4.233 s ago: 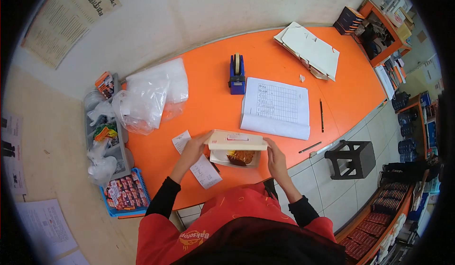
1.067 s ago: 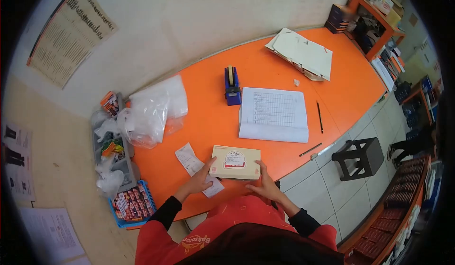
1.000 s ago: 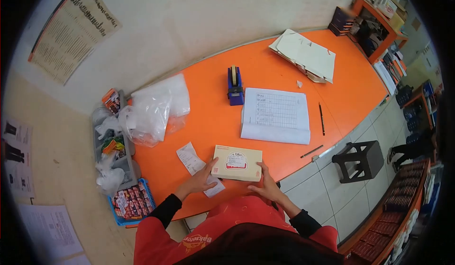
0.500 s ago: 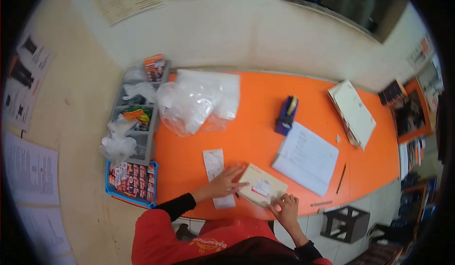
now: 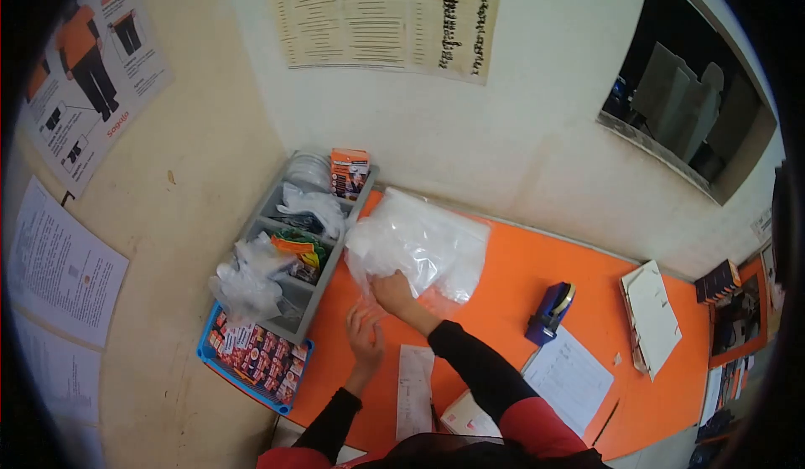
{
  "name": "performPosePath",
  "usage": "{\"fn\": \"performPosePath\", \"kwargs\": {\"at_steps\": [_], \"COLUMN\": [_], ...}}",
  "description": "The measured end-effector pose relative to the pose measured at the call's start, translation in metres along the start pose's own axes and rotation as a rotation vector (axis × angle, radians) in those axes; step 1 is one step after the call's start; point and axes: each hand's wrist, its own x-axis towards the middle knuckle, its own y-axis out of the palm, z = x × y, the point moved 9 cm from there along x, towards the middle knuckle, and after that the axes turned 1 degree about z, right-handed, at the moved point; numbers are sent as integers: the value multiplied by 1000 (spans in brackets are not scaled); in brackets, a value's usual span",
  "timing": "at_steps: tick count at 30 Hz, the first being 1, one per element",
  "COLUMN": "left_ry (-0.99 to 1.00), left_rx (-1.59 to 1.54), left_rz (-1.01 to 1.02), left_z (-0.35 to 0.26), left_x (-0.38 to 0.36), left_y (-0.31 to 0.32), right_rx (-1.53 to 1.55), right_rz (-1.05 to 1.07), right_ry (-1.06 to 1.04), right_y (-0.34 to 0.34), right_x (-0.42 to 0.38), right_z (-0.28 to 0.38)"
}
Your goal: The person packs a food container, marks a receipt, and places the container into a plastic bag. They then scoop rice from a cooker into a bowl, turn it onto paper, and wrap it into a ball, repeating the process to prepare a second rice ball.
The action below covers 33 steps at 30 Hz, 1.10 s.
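Note:
A pile of clear plastic bags (image 5: pixel 419 243) lies at the back left of the orange table. My right hand (image 5: pixel 392 293) reaches across to its front edge, with the fingers curled closed on a plastic bag. Just in front and to the left, my left hand (image 5: pixel 365 339) is raised, its fingers apart beside the thin plastic edge; whether they touch it is hard to see. Below my right forearm, the small cream box (image 5: pixel 468 417) with a label rests on the table, partly covered by my sleeve. A paper slip (image 5: pixel 414 389) lies left of the box.
A grey divided tray (image 5: pixel 323 272) and a blue basket of printed packets (image 5: pixel 256 360) stand along the left side. Farther right are a tape dispenser (image 5: pixel 551 312), an open notebook (image 5: pixel 574 381) and a thick folder (image 5: pixel 652 318). The wall rises behind the table.
Both hands have left the cream box and moved left and back to the plastic bags. My right hand has closed on a bag. The view has swung left.

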Motion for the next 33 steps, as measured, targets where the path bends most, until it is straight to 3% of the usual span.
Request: {"fn": "performPosePath", "kwargs": {"at_steps": [3,6,8,9,12,13,16,19,22,24,27,28,31,33], "left_ry": [-157,323,20,-133,-35,25,130,63,-32,-12,41,19,-44,-77], "left_rx": [-268,-91,149,271,414,430,368,152,74,75,-78,-126,-223,-219], "left_rz": [131,397,663,797,886,825,698,707,753,810,599,619,645,632], "left_z": [28,4,25,35,15,5,-12,12,31,37,41,46,55,60], "left_x": [28,60,73,66,60,64,68,59,51,48,54,53,59,63], "left_y": [23,88,137,155,177,174,164,172,172,172,161,163,172,183], "right_rx": [-98,-215,-517,-535,-375,-286,311,392,101,189,336,386,388,446], "right_rz": [271,401,558,468,355,339,-89,-73,-493,-297,-103,-54,-255,-306], "right_ry": [-95,-106,-32,82,259,288,-7,232,57,169,296,327,114,167], "right_y": [5,14,-21,-41,-67,-68,-65,-39,-48,-31,-20,-18,-57,-72], "right_x": [-19,-44,-51,-50,-52,-55,-51,-52,-60,-55,-55,-54,-55,-58], "right_z": [-16,-66,-110,-140,-186,-192,-151,-146,-131,-139,-150,-153,-145,-149]}}
